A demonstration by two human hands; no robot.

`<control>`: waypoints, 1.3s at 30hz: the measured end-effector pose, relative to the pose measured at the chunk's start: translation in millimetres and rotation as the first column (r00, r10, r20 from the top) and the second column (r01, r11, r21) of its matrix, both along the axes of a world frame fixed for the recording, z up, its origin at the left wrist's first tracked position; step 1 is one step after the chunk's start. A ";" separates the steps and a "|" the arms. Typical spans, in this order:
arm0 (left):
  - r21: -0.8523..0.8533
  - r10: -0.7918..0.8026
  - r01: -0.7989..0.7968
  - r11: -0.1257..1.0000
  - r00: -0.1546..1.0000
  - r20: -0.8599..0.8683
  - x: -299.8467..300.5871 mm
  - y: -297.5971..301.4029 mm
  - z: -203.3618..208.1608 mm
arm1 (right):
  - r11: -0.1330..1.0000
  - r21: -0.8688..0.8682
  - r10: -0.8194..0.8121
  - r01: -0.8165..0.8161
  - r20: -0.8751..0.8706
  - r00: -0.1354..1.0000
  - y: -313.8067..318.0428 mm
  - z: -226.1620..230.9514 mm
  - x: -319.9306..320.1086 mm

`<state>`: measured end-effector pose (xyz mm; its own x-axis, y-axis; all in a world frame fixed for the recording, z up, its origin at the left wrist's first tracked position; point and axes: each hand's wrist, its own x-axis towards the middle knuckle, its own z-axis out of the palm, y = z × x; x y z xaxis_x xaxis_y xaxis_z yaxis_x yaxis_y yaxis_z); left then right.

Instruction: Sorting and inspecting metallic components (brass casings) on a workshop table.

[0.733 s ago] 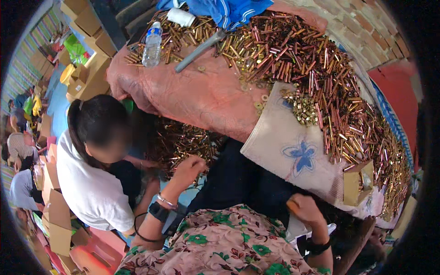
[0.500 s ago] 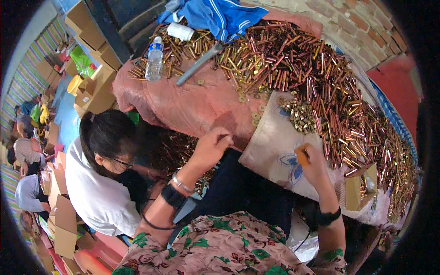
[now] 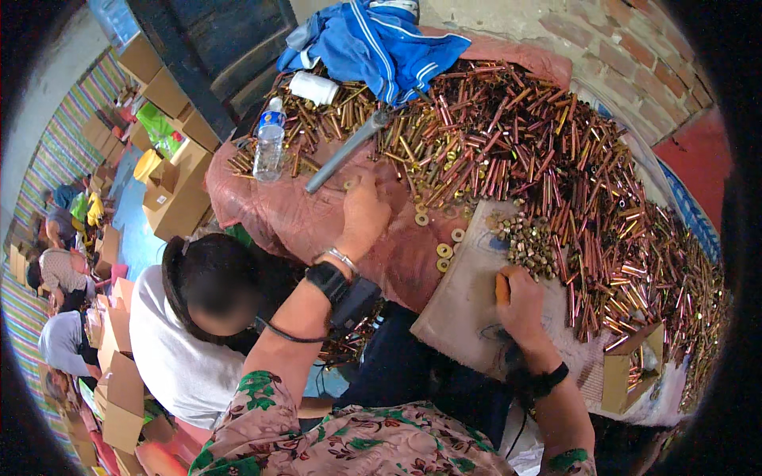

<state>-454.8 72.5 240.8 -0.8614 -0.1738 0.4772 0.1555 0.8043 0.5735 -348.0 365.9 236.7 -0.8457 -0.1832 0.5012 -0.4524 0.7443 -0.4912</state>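
My left hand [image 3: 367,213] reaches over the pink cloth [image 3: 270,210], near the lower end of a grey pipe [image 3: 346,152]. Its fingers point down and are mostly hidden behind the back of the hand. Several flat brass-coloured washers [image 3: 444,250] lie on the cloth to its right. Over the pale cloth [image 3: 456,305], my right hand [image 3: 521,305] is closed, fingers curled in, with an orange covering [image 3: 502,289] at one fingertip. Whatever it holds is hidden. Just beyond it sits a small heap of metal nuts [image 3: 533,247].
A large pile of copper-coloured metal tubes [image 3: 508,119] covers the far and right side. A plastic bottle [image 3: 270,151], white roll [image 3: 313,88] and blue garment [image 3: 373,44] lie at the back. An open carton [image 3: 631,373] stands right. Close on my left sits a person [image 3: 178,341].
My left hand has moved forward from the near edge onto the pink cloth. My right hand has shifted slightly nearer and left. The view has tilted a little, and the neighbouring person's head has lowered.
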 end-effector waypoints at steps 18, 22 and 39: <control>-0.151 0.302 -0.264 0.952 0.886 0.352 -129.0 9.7 -0.3 | 0.998 -0.040 -0.034 0.038 0.113 0.993 3.3 -3.2 -4.3; -0.168 0.178 -0.126 0.978 0.922 0.345 -130.1 5.2 -6.4 | 0.998 -0.057 0.009 -0.007 0.050 0.999 3.9 -5.3 -5.7; -0.307 0.092 -0.011 0.952 0.964 0.250 -96.9 62.2 21.0 | 0.996 -0.082 0.033 -0.036 -0.035 0.999 5.8 -10.6 -8.1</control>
